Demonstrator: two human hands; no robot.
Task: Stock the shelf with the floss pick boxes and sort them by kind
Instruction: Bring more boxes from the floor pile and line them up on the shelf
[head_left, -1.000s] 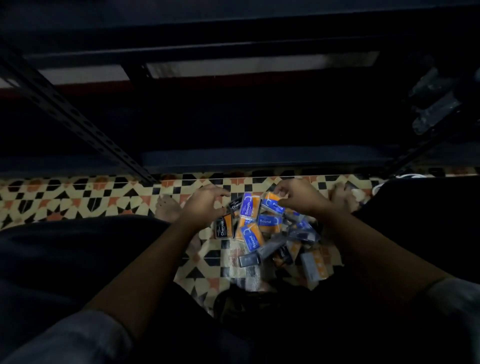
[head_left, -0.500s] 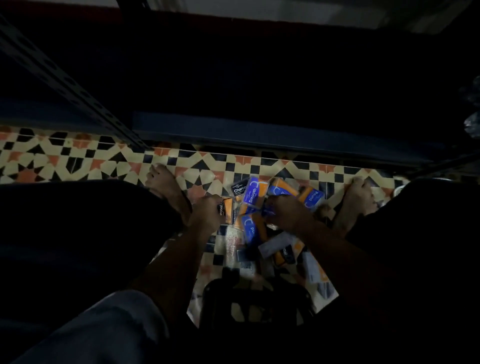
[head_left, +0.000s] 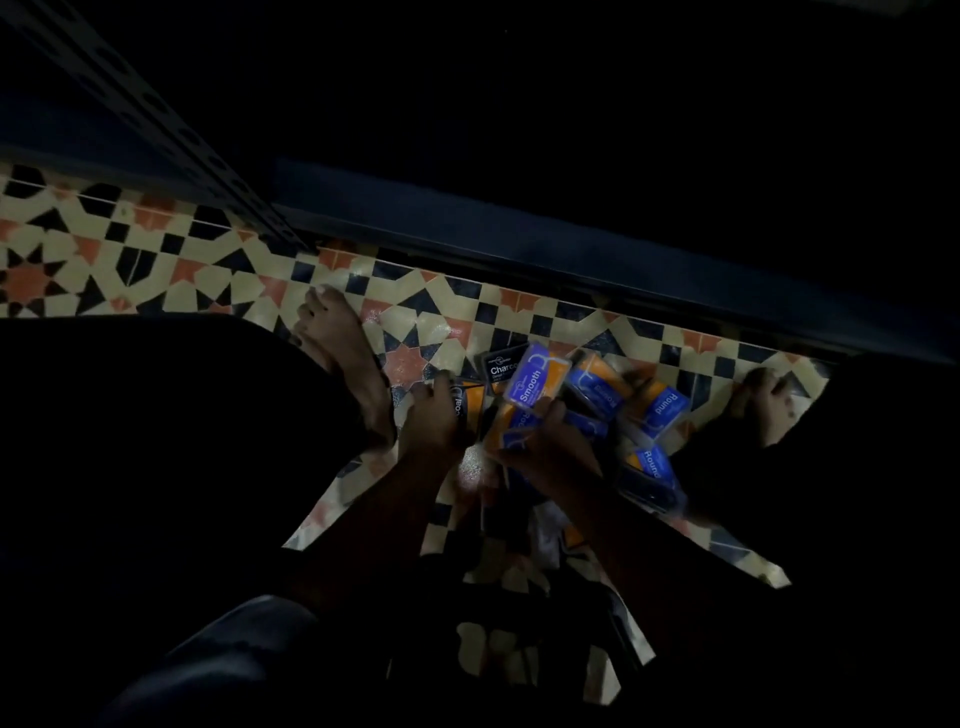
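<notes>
Nearest the camera a grey sleeve (head_left: 228, 649) covers the left forearm, and a dark, barely readable object sits low between the two arms; what it is cannot be told. Both forearms reach forward over the patterned tile floor (head_left: 156, 249).

The left hand (head_left: 434, 421) has its fingers curled round a black-and-orange Charcoal box (head_left: 465, 408), gripping it at the left edge of the pile. The right hand (head_left: 545, 452), just beside it, curls round an orange-and-blue box (head_left: 511, 426) whose label is partly hidden by the fingers.

The floss pick boxes lie in a loose heap on the floor, touching one another, directly under and just beyond both hands. Countable labels: two Charcoal, namely the gripped one and a second Charcoal box (head_left: 501, 366) just beyond the left hand; one Smooth box (head_left: 535, 379) tilted above the right hand's fingertips; two Round boxes, one (head_left: 662, 410) beyond and to the right of the right hand, the other (head_left: 649, 465) close on its right. One more blue-and-orange box (head_left: 597, 389) lies between Smooth and Round, its label too blurred to read. Others underneath are too dark to count.

Two bare feet flank the pile: the left foot (head_left: 343, 353) outside the left hand, the right foot (head_left: 763, 402) well right of the right hand.

Farthest, the shelf's dark blue bottom edge (head_left: 519, 249) runs across beyond the pile, with a perforated metal upright (head_left: 171, 135) beyond the left hand.
</notes>
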